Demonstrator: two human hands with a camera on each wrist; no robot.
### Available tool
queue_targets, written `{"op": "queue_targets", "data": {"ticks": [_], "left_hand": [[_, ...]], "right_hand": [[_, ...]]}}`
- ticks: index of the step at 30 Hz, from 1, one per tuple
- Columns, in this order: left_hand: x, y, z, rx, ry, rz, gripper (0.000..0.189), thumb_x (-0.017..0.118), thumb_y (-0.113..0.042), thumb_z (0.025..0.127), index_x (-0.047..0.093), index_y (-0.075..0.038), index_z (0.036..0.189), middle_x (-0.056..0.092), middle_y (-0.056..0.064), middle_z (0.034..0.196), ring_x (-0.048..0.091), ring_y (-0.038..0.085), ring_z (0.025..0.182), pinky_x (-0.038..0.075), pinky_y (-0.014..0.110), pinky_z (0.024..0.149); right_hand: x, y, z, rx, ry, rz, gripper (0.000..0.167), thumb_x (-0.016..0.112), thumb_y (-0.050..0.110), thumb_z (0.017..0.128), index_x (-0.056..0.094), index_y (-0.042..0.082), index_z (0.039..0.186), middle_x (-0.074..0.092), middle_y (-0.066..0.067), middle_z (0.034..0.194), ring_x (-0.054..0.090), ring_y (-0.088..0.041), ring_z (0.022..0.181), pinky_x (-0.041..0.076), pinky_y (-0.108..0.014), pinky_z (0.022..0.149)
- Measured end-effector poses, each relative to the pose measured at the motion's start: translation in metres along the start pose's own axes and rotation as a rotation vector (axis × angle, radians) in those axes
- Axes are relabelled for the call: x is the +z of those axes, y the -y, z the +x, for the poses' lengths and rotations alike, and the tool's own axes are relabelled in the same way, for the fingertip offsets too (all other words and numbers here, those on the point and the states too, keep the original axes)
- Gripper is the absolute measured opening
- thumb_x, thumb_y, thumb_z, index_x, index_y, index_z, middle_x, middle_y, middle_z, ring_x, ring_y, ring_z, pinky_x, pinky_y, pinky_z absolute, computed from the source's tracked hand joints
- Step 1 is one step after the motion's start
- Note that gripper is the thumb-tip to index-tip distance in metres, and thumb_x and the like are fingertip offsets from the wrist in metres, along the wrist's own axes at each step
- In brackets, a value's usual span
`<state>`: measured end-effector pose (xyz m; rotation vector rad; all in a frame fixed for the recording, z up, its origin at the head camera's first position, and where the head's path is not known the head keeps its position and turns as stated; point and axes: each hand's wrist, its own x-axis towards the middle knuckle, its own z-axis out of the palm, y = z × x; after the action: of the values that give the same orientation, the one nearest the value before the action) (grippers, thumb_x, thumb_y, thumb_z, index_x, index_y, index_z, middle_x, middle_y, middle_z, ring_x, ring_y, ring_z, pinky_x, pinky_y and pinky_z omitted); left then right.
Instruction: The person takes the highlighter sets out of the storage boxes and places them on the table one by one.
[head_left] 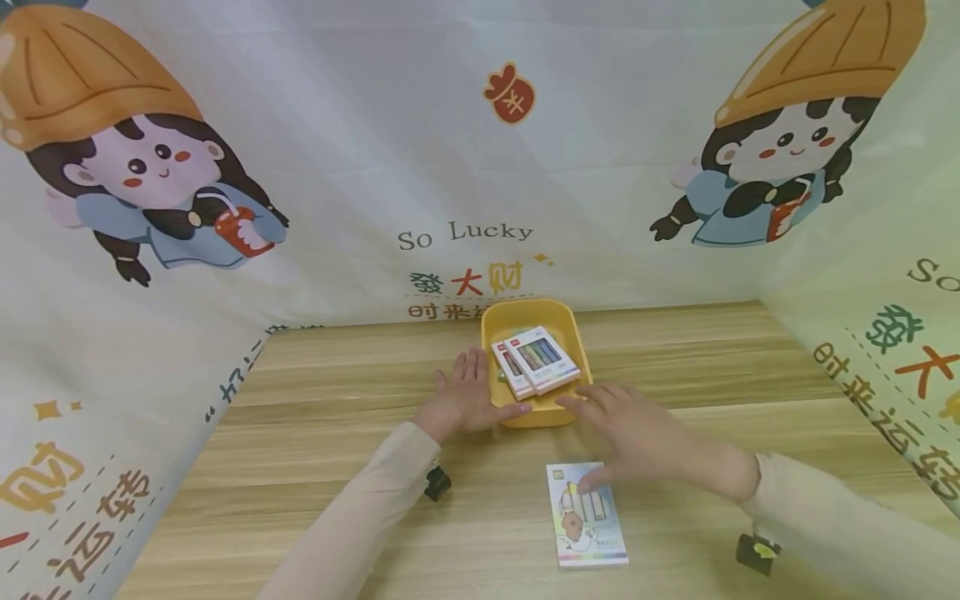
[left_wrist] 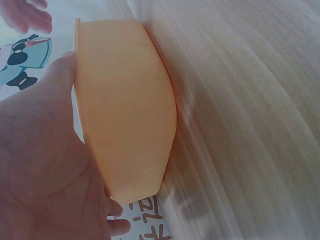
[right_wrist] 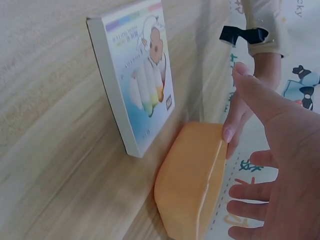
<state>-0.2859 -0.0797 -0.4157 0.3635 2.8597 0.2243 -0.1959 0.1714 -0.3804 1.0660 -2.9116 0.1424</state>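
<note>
A yellow plastic basket [head_left: 536, 415] stands near the back of the table. Inside lie white flat boxes [head_left: 542, 360] with windows showing coloured sticks, one overlapping another. My left hand [head_left: 465, 398] is at the basket's left side, its fingers extended along the outside and its thumb at the near rim. Close to the basket's right near corner, my right hand [head_left: 630, 429] has its fingers spread and holds nothing. Below that hand a flat box printed with a cartoon animal and pale sticks [head_left: 587, 525] lies on the table, overlapped by the right thumb in the head view.
The wood-grain table [head_left: 315, 467] backs onto a printed white cloth [head_left: 360, 167] with cartoon figures and lettering, which also rises on both sides. A black strap piece [head_left: 437, 482] hangs at the left wrist, another [head_left: 757, 553] at the right.
</note>
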Motion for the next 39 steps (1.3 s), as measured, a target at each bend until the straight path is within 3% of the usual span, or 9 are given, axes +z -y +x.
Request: {"op": "queue_targets", "data": {"ticks": [9,21,39], "left_hand": [[0.003,0.001,0.002,-0.005,-0.002,-0.002,0.121,0.041,-0.084,0.083,-0.005,-0.002,0.158,-0.006,0.017,0.168,-0.001,0.035,0.157,0.010,0.065,0.122],[0.002,0.000,0.002,-0.003,-0.009,0.004,0.120,0.041,-0.084,0.084,-0.005,-0.001,0.158,-0.006,0.018,0.167,0.000,0.037,0.156,0.012,0.065,0.122],[0.003,0.001,0.002,-0.004,0.003,0.000,0.120,0.040,-0.084,0.084,-0.007,-0.003,0.158,-0.006,0.018,0.167,-0.001,0.036,0.156,0.010,0.066,0.122]], "right_hand": [[-0.004,-0.013,0.018,-0.016,-0.005,0.035,0.096,0.077,0.061,0.074,0.040,0.016,0.151,0.050,-0.015,0.149,0.048,-0.038,0.136,0.039,-0.058,0.113],[-0.008,-0.033,0.042,-0.034,-0.017,0.033,0.091,0.079,0.050,0.078,0.040,0.010,0.150,0.051,-0.019,0.146,0.049,-0.039,0.134,0.040,-0.057,0.112],[-0.003,-0.045,0.076,0.021,0.036,0.089,0.092,0.075,0.054,0.081,0.036,0.015,0.154,0.045,-0.016,0.153,0.044,-0.037,0.140,0.033,-0.057,0.118]]}}
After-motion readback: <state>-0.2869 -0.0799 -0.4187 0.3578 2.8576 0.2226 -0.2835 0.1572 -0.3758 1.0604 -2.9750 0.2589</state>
